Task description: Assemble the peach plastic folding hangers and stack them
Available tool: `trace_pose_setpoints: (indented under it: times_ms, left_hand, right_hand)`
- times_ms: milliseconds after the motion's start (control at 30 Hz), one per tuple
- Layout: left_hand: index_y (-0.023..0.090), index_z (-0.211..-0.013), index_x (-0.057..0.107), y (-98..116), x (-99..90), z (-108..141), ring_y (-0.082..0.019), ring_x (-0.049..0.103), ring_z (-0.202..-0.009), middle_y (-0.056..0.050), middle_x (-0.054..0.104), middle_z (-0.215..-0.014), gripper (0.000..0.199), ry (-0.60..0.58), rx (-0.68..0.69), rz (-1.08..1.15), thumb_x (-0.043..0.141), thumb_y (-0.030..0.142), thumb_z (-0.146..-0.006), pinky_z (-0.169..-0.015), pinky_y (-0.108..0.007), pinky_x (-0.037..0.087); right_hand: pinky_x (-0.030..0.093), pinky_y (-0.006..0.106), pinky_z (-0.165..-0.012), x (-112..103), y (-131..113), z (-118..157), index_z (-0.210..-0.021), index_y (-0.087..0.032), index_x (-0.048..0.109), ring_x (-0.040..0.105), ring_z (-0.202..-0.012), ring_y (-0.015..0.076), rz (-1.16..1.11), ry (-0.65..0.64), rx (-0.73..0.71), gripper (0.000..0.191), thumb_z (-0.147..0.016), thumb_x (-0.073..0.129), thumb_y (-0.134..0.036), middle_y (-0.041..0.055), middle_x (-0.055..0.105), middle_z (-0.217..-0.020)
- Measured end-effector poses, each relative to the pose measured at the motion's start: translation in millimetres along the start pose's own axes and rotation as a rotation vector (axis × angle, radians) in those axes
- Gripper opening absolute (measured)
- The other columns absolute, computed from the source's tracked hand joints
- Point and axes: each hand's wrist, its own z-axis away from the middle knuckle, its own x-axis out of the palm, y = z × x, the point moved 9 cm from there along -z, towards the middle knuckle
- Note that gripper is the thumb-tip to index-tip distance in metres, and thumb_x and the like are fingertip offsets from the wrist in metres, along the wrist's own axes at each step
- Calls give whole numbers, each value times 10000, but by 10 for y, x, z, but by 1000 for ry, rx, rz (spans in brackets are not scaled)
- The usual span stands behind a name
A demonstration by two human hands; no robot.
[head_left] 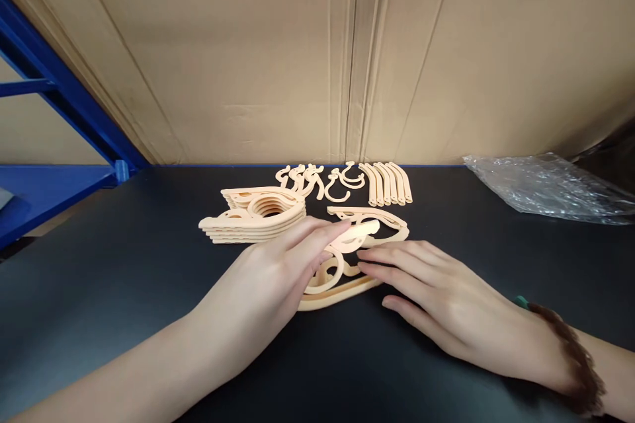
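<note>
My left hand is closed round a cream plastic hanger piece, whose end sticks out past the fingertips. Below it another cream hanger part with a ring lies partly hidden by that hand. My right hand has its fingers spread, the tips at the right side of these parts; nothing is seen in its grip. Just behind lies a curved cream hanger part. To the left of it is a stack of cream hanger pieces, partly covered by my left hand.
At the back of the black table are several cream hooks and a row of narrow cream arms. Clear plastic wrap lies at the back right. Cardboard stands behind, with a blue metal frame at the left.
</note>
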Motion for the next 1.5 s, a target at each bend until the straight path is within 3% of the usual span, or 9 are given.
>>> trace_pose_setpoints:
  times_ms: [67, 167, 333, 433, 667, 800, 967, 1267, 1500]
  left_hand:
    - [202, -1404, 456, -4, 26, -9, -141, 638, -1072, -25, 644, -1245, 405, -24, 16, -10, 386, 96, -1020, -857, -207, 525]
    - [209, -1421, 433, 16, 64, -21, -151, 639, -1005, -19, 653, -1185, 409, -63, 54, -34, 407, 111, -1024, -835, -243, 522]
    - [161, -1380, 468, 70, 86, -15, -163, 626, -951, -22, 664, -1076, 364, -65, 138, -146, 433, 99, -1023, -836, -277, 491]
    - [136, -1352, 492, 73, 86, -7, -170, 629, -902, -25, 664, -983, 319, -31, 155, -201, 419, 142, -1042, -800, -281, 487]
    - [116, -1271, 531, 60, 105, -40, -204, 636, -843, -37, 664, -939, 273, -2, 138, -267, 377, 187, -1057, -739, -320, 507]
    - [118, -1269, 521, 59, 155, -41, -229, 629, -901, -68, 643, -1050, 265, -36, 152, -287, 394, 172, -1044, -753, -355, 533]
    - [148, -1264, 530, 30, 188, -31, -228, 623, -872, -70, 617, -1058, 265, -37, 152, -275, 389, 189, -1043, -701, -352, 546]
    - [142, -1126, 616, -113, 177, -33, -216, 639, -841, -49, 655, -969, 218, -34, 11, -262, 429, 208, -1035, -714, -334, 521]
    - [152, -981, 682, -53, 185, -59, -235, 642, -859, -40, 690, -922, 240, -23, 72, -392, 447, 183, -1022, -717, -354, 518]
  right_hand:
    - [400, 322, -1080, 52, -14, -7, -1368, -118, 535, 494, -1298, 189, -46, -55, -17, 371, -1010, 486, -200, 90, 624, -1350]
    - [390, 348, -1083, 25, -35, 0, -1279, -125, 601, 540, -1224, 203, -108, -60, -36, 311, -1001, 508, -232, 89, 660, -1270]
    - [471, 365, -796, -32, 40, 32, -997, -145, 682, 580, -831, 200, -129, -25, 21, 185, -989, 523, -238, 58, 663, -866]
    - [443, 342, -734, -15, 58, 46, -1041, -152, 676, 541, -772, 185, -94, -41, 16, 175, -987, 535, -240, 46, 631, -834]
    - [391, 267, -629, 35, -23, 107, -1097, -172, 652, 482, -654, 147, -214, -208, -33, 320, -930, 417, -32, -5, 564, -733]
    - [340, 296, -587, 45, -80, 151, -1088, -188, 638, 475, -655, 159, -95, -265, -85, 248, -967, 450, -79, -9, 576, -754]
    - [253, 333, -537, -28, -193, 179, -1070, -168, 642, 411, -590, 164, 91, -201, -159, 244, -997, 426, -80, -15, 551, -707]
    - [310, 336, -589, -133, -262, 142, -758, -195, 590, 428, -606, 156, 82, -75, -111, 215, -922, 497, -92, -21, 517, -669]
    - [323, 328, -580, -232, -227, 64, -726, -187, 580, 471, -638, 157, 109, 1, -86, 265, -954, 466, -116, 1, 557, -717]
